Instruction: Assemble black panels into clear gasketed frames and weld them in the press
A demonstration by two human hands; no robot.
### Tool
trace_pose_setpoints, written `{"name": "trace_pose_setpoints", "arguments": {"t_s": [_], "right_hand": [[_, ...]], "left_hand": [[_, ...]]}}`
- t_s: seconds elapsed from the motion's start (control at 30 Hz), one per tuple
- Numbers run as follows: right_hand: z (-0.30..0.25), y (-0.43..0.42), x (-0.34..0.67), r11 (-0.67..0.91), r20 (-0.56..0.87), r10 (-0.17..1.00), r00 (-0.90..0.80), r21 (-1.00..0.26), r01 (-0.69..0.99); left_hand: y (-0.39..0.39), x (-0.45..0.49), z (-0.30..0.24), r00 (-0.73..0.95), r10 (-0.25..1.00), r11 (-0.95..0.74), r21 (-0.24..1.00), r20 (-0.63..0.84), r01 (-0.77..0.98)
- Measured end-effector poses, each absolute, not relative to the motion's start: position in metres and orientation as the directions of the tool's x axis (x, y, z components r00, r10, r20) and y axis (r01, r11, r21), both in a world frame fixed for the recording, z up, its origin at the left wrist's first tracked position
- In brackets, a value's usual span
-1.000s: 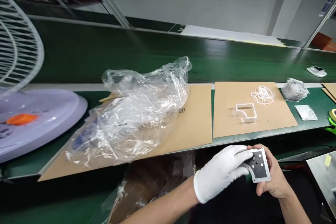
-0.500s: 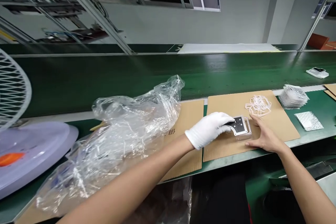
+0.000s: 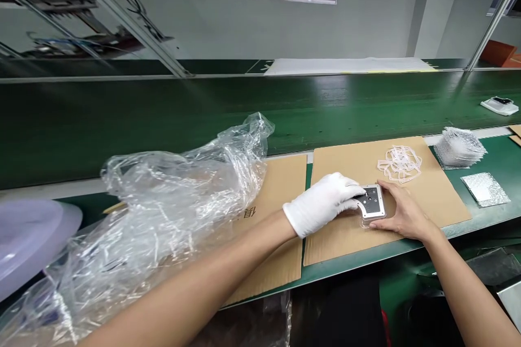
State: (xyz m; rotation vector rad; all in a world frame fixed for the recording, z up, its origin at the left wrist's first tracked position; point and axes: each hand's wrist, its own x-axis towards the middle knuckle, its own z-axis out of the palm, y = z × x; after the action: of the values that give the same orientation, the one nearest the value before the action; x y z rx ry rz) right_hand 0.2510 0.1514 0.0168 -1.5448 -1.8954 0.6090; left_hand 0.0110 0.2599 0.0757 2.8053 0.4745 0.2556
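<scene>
Illegible dark print (image 3: 249, 212) on a cardboard sheet (image 3: 280, 244)

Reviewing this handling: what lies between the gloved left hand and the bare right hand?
In the head view, the gloved left hand and bare right hand have a black plate between them, over a clear frame.

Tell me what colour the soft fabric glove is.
The fabric glove is plain white, seen best in the head view.

We've got a green conveyor bench (image 3: 260, 114) carrying two cardboard sheets (image 3: 431, 206) side by side, a crumpled clear plastic bag (image 3: 183, 190) spilling over the left one. Right of them sit a stack of clear packets (image 3: 459, 147) and a foil square (image 3: 485, 190); a white tray (image 3: 500, 106) lies farther back.
</scene>
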Motion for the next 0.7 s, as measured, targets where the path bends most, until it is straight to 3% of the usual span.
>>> {"name": "trace_pose_setpoints", "arguments": {"t_s": [0.47,0.7], "right_hand": [[0.018,0.1508,0.25,0.196,0.165,0.98,-0.112,-0.689,0.698],[0.0185,0.151,0.2495,0.199,0.173,0.979,-0.108,-0.687,0.699]], "left_hand": [[0.2606,0.0133,0.0807,0.948,0.314,-0.924,0.246,0.056,0.292],[0.2611,0.0145,0.0746,0.954,0.288,-0.954,0.113,0.08,0.279]]}}
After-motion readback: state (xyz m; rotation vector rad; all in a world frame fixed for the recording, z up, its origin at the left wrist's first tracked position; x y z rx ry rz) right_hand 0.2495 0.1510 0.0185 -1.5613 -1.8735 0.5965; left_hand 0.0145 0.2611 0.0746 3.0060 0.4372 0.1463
